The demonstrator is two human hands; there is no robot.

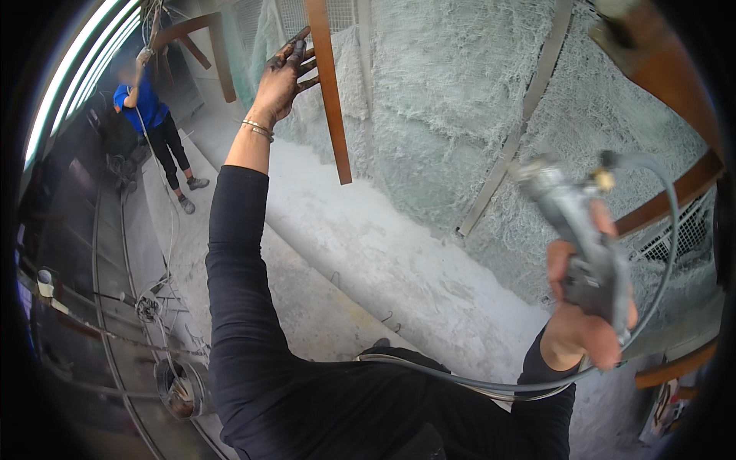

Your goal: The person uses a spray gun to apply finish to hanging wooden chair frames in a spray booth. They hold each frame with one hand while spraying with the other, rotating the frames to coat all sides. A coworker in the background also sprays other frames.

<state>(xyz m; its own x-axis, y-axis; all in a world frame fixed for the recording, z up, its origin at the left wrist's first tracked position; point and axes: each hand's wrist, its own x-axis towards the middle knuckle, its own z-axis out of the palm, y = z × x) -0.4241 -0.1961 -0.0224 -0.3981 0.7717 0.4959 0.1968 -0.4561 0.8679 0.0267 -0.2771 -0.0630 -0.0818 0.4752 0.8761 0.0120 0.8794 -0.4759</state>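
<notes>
My right hand [583, 322] is wrapped round the grip of a grey metal spray gun [579, 238], blurred by motion. From the gun a grey hose [675, 222] loops down and runs across in front of my body. My left hand [287, 80], its fingertips darkly stained, reaches up with the fingers stretched out. Just beside those fingers is a long reddish-brown strip [331, 96], hanging nearly upright; whether they touch it I cannot tell. A bracelet [258, 130] is round my left wrist.
Whitish, fibrous-looking wall panels [445, 100] stand ahead, with white residue [399, 253] at their foot. More brown pieces [667, 84] hang at right. At far left a person in a blue shirt [146, 111] stands holding a hose. A bucket [182, 389] sits at lower left.
</notes>
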